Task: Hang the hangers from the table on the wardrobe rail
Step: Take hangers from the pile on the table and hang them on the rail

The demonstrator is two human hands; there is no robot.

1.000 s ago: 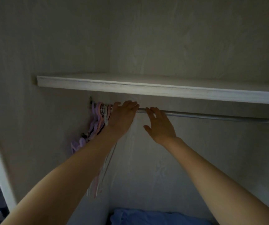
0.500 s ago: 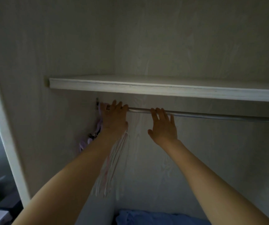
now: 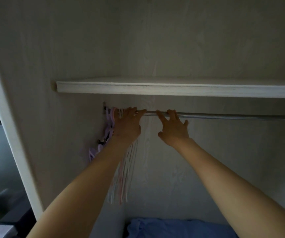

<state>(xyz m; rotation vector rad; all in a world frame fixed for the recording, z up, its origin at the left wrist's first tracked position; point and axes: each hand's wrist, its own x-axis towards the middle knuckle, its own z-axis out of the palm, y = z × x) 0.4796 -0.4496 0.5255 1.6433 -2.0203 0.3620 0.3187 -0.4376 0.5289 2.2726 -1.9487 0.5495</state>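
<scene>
Lilac and pink plastic hangers point(image 3: 108, 127): bunched at the rail's far left end against the wardrobe side wall, likely packed there to leave the rest of the rail free.
Left hand point(image 3: 127, 124): fingers straight and laid over the rail, touching the white hangers point(image 3: 124, 172) beneath it; it seems to press them toward the bunch.
Silver metal rail point(image 3: 224, 115): runs just under the pale wooden shelf point(image 3: 172, 88).
Right hand point(image 3: 173, 129): fingers spread, tips on the rail, gripping nothing, probably steadying.
Blue cloth point(image 3: 172, 228): lies on the wardrobe floor.
</scene>
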